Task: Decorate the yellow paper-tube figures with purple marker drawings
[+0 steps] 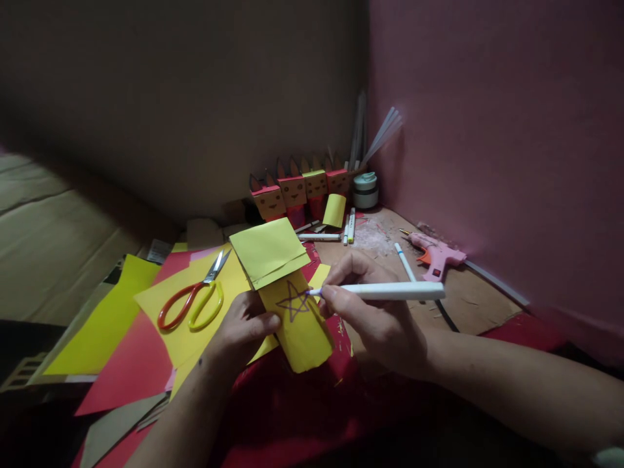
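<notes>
My left hand is closed around a yellow paper tube figure, thumb on its front. A square head covered in lighter yellow paper tops the tube. On the tube's front is a purple outlined star. In my right hand is a white marker, pinched between thumb and fingers. Its tip meets the star's right point, or hovers just over it; I cannot tell which. Scissors with one red and one yellow handle lie left of the figure on yellow paper.
Several box-headed figures with ears stand at the back beside a lidded jar. A pink glue gun lies at right, near another marker. Red paper and yellow sheets overlap at left. Walls rise behind and right.
</notes>
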The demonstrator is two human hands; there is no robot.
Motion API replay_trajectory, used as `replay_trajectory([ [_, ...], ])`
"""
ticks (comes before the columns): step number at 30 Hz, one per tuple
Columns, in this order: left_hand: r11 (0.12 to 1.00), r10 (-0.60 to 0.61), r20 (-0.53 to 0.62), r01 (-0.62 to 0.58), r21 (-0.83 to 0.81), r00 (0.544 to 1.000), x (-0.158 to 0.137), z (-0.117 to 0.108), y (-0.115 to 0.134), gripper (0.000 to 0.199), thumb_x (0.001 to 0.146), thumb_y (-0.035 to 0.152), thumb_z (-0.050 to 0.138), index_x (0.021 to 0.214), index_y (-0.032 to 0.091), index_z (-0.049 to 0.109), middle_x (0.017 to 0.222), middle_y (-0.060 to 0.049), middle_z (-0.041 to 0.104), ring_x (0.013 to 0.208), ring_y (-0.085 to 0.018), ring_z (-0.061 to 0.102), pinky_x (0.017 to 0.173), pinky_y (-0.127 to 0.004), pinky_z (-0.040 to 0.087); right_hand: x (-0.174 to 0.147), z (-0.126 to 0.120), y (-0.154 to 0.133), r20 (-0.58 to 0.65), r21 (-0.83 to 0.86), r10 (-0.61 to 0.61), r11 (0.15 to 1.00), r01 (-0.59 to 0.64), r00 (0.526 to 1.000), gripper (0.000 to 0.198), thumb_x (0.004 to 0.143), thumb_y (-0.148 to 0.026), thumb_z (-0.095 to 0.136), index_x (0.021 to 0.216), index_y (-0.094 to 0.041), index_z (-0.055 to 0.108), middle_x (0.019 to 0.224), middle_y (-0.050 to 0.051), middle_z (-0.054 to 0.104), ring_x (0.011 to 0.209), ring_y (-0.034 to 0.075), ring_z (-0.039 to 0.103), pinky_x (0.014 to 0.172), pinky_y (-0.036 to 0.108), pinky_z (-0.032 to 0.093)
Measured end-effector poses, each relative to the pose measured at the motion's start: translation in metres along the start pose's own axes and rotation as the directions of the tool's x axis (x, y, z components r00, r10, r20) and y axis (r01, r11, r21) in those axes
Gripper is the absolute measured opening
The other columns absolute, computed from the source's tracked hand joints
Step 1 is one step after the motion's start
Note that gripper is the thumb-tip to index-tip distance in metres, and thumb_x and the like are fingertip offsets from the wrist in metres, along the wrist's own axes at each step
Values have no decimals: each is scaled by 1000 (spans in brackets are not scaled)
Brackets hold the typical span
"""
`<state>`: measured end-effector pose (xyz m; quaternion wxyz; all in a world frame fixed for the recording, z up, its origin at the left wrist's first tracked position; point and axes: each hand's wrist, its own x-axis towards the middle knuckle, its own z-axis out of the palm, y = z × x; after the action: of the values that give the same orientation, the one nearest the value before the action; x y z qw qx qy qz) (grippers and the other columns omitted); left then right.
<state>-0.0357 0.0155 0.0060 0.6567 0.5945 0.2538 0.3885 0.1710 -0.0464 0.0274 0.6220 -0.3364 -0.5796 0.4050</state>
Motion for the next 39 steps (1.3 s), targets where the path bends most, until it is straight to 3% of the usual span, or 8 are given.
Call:
replay_trajectory([
  [14,1000,5,-10,-5,-7,1000,-1,2,3,38,70,37,85,103,19,82,94,-11,79,100,-39,74,87,-44,61,3,-1,2,-8,40,35,999,-35,999,11,87,-27,62,80,-23,54,66,-3,58,60,14,56,56,30,46],
  [18,997,20,-12,-21,-71,1000,-3,9,10,33,67,37,87,95,19,81,86,-10,78,93,-37,75,86,-44,60,0,0,5,33,202,5,979,-11,999,9,90,-25,65,85,-22,57,71,-2,61,66,14,59,61,30,49],
  [22,993,15,32,-11,-117,999,-5,10,12,43,67,40,86,101,16,79,85,-12,78,88,-37,76,87,-46,61,-5,0,8,98,335,-27,942,-7,995,9,93,-26,69,93,-23,61,80,-1,66,73,15,63,67,29,51],
  [28,992,41,54,-34,-125,998,-5,9,10,39,67,37,86,100,18,81,88,-11,80,90,-38,76,86,-47,61,-9,-1,10,104,303,-18,953,-15,994,9,94,-28,70,96,-23,63,80,0,65,77,16,63,68,30,52],
  [33,996,11,-9,-12,-92,1000,-7,10,11,45,64,37,87,105,19,83,98,-12,81,96,-40,75,88,-48,61,-7,-1,7,99,231,-26,973,2,995,7,93,-27,68,93,-23,62,76,-1,63,73,17,62,64,30,52],
  [39,995,-2,32,5,-98,999,-6,7,9,43,67,36,85,104,17,82,97,-14,81,103,-43,74,94,-51,58,-6,-2,2,105,129,-80,989,67,991,6,90,-19,67,91,-22,63,79,0,64,70,15,61,61,28,51],
])
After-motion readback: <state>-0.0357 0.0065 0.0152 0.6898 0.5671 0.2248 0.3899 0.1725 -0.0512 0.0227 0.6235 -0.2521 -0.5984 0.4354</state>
